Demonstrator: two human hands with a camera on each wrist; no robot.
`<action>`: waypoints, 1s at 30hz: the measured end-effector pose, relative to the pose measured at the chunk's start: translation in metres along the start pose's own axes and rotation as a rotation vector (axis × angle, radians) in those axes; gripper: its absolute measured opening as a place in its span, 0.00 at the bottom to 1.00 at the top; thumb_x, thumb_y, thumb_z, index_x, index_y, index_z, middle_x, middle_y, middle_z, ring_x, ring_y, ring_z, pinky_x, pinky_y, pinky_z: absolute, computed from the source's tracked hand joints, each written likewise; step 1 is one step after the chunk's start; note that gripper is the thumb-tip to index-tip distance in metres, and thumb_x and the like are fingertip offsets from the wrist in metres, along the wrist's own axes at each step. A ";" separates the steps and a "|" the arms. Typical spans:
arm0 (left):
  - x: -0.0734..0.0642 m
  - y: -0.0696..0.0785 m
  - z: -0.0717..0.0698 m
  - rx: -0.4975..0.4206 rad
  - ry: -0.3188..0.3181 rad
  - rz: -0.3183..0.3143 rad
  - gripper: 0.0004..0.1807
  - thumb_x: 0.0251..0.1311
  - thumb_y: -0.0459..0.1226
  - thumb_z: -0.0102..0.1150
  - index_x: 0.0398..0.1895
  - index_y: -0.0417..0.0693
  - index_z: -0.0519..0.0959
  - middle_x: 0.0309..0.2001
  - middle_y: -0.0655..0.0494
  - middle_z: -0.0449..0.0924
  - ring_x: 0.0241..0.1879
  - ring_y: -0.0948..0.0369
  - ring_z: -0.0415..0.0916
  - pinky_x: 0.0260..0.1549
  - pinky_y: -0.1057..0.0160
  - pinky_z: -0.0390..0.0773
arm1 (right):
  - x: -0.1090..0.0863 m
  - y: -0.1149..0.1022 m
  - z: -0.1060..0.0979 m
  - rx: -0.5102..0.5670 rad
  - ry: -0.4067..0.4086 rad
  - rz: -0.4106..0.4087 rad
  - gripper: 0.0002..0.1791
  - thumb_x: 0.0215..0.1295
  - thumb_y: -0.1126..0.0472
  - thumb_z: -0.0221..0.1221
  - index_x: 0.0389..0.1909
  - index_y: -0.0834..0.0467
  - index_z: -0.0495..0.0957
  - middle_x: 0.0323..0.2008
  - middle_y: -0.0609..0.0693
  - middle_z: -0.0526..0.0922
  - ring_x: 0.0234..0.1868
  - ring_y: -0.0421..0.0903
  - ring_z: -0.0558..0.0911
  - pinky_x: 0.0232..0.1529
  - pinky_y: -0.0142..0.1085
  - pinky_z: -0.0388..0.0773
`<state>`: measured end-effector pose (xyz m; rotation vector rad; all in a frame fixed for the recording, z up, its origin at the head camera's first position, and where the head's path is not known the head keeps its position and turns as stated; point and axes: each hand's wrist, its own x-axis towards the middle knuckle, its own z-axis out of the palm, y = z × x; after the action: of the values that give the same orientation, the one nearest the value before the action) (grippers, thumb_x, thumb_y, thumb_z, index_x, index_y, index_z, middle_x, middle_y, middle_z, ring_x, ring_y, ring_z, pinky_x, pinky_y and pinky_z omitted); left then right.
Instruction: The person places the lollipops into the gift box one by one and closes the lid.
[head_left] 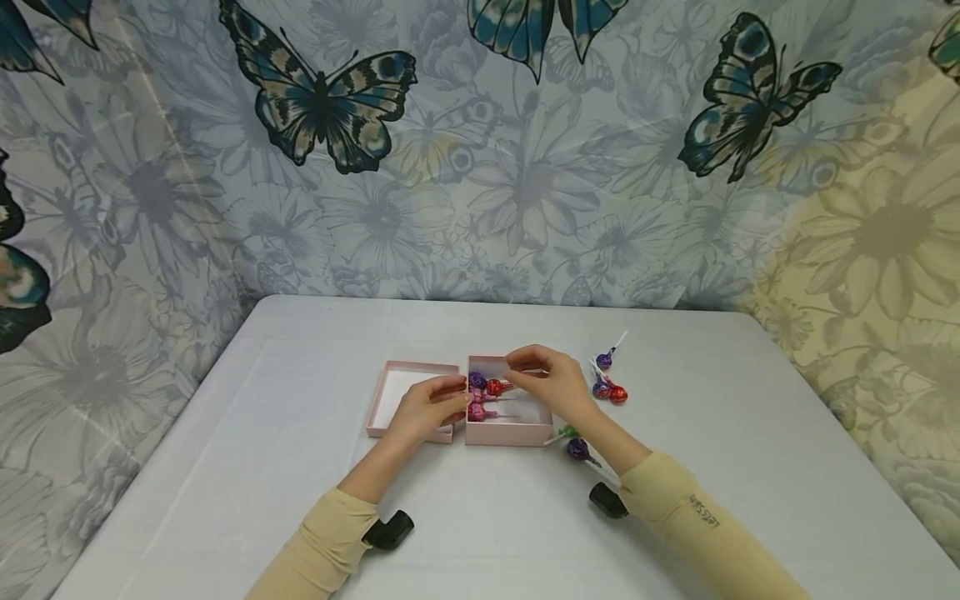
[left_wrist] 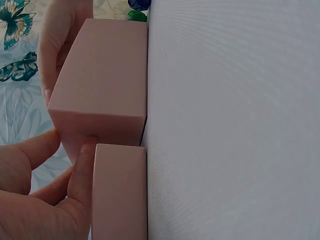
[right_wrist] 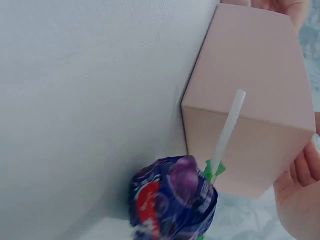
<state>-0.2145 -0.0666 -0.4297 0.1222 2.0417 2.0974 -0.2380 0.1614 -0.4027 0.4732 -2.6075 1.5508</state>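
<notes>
An open pink box [head_left: 510,433] stands on the table with several wrapped lollipops in it: a purple one [head_left: 477,380], a red one [head_left: 495,387] and pink ones [head_left: 477,412]. My left hand [head_left: 429,407] grips the box's left wall, fingertips at its rim and side, as the left wrist view shows. Above the box's right side, my right hand [head_left: 553,382] reaches in with thumb and forefinger apart, nothing visible between them. The shallow lid [head_left: 381,400] lies inner side up at the left, partly behind the left hand.
A green lollipop [head_left: 570,432] and a purple lollipop [right_wrist: 175,195] lie by the box's near right corner, below the right forearm. Farther right are two purple lollipops [head_left: 604,360] and a red lollipop [head_left: 618,394]. Patterned cloth [head_left: 465,167] hangs behind the white table [head_left: 480,533].
</notes>
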 end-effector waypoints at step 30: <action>-0.001 0.000 0.002 -0.003 0.010 -0.010 0.23 0.62 0.29 0.62 0.60 0.32 0.73 0.52 0.39 0.80 0.47 0.56 0.80 0.45 0.59 0.83 | -0.051 0.055 -0.093 0.108 0.178 0.291 0.27 0.65 0.51 0.64 0.58 0.65 0.75 0.44 0.43 0.85 0.43 0.40 0.82 0.43 0.34 0.82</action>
<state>-0.2134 -0.0651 -0.4294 0.1013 2.0407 2.0992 -0.2150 0.2782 -0.4145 -0.0428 -2.5517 1.7310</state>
